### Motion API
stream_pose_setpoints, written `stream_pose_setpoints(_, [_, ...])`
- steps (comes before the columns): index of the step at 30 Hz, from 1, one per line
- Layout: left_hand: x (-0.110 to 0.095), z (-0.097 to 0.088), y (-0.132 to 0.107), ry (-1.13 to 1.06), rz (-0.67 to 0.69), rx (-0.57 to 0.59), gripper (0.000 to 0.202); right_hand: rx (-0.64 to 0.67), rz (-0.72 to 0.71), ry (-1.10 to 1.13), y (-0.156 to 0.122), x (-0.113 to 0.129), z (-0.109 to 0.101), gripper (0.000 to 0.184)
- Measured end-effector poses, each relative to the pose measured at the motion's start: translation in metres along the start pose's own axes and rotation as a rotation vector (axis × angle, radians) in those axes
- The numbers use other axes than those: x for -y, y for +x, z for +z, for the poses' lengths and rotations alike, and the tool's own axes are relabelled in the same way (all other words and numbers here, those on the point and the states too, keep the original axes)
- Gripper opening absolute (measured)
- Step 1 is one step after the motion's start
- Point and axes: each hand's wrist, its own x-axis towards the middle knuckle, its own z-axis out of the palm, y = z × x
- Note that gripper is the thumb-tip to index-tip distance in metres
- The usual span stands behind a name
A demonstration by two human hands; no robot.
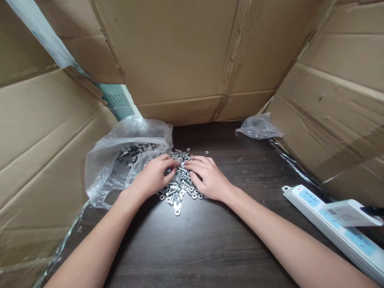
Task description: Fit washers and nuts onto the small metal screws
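A pile of loose silver bolts, nuts and washers lies on the dark wood-grain table, between my two hands. My left hand rests at the pile's left side, its fingers curved over the metal pieces and its thumb apart from the forefinger; small parts show in that gap. From the right, my right hand reaches onto the pile with fingers stretched and slightly spread, touching the pieces. Both hands' fingertips nearly meet over the upper part of the pile. What lies under the palms is hidden.
A clear plastic bag with more bolts stands open at the left. Another crumpled plastic bag lies at the back right. Cardboard walls enclose the table. A power strip with a white plug-in adapter sits at the right.
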Motion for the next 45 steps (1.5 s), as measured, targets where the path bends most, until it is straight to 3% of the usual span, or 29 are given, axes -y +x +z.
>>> stream_pose_setpoints(19, [-0.005,-0.003,0.0,0.187,0.016,0.127,0.035,-0.318,0.24,0.067,0.003,-0.006,-0.002,0.019])
stream_pose_setpoints(25, [-0.006,-0.002,-0.001,0.225,0.023,0.135,0.035,-0.3,0.305,0.168,0.003,-0.007,-0.003,0.019])
stream_pose_setpoints(35, [0.003,-0.004,0.001,0.003,-0.003,0.109,0.02,-0.292,0.289,0.221,0.003,-0.008,-0.002,0.019])
stream_pose_setpoints(45, [-0.004,-0.006,0.004,-0.089,-0.031,0.177,0.032,-0.308,0.335,0.301,0.004,-0.01,-0.007,0.026])
